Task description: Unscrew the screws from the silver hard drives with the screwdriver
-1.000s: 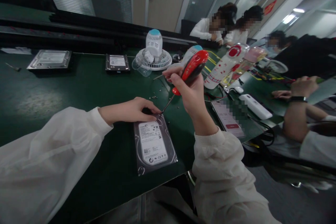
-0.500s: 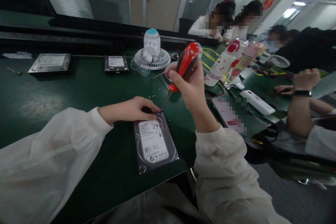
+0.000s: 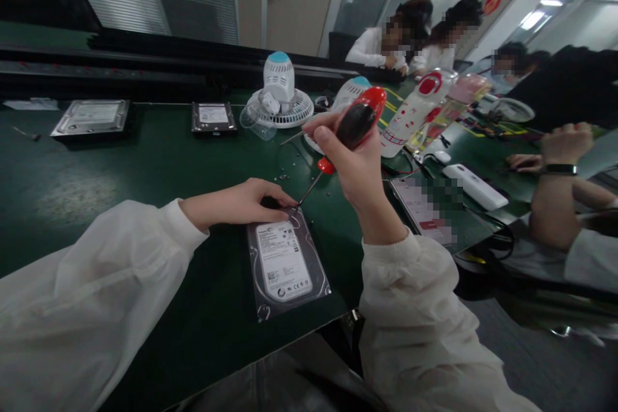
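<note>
A hard drive (image 3: 284, 261) with a white label lies on the green table (image 3: 193, 309) in front of me. My left hand (image 3: 246, 199) grips its far end, thumb on top and fingers over the far edge. In my right hand (image 3: 355, 161) is a screwdriver (image 3: 360, 119) with a red and black handle, held tilted to the right. Its tip meets the drive's far right corner, beside my left fingertips. A thin metal shaft (image 3: 292, 137) shows left of my right fingers; the rest of it is hidden.
Small screws (image 3: 282, 177) lie beyond the drive. Farther back are two more drives (image 3: 91, 119), (image 3: 212, 117) and a white fan (image 3: 280, 87). To the right stand bottles (image 3: 415, 109), with a phone (image 3: 422, 209) and a white power bank (image 3: 476, 187) nearby. A co-worker's arm (image 3: 555, 199) is at the far right.
My right hand and the screwdriver handle have swung slightly right, so the tool leans more. Its tip stays at the drive's corner. My left hand has stayed in place.
</note>
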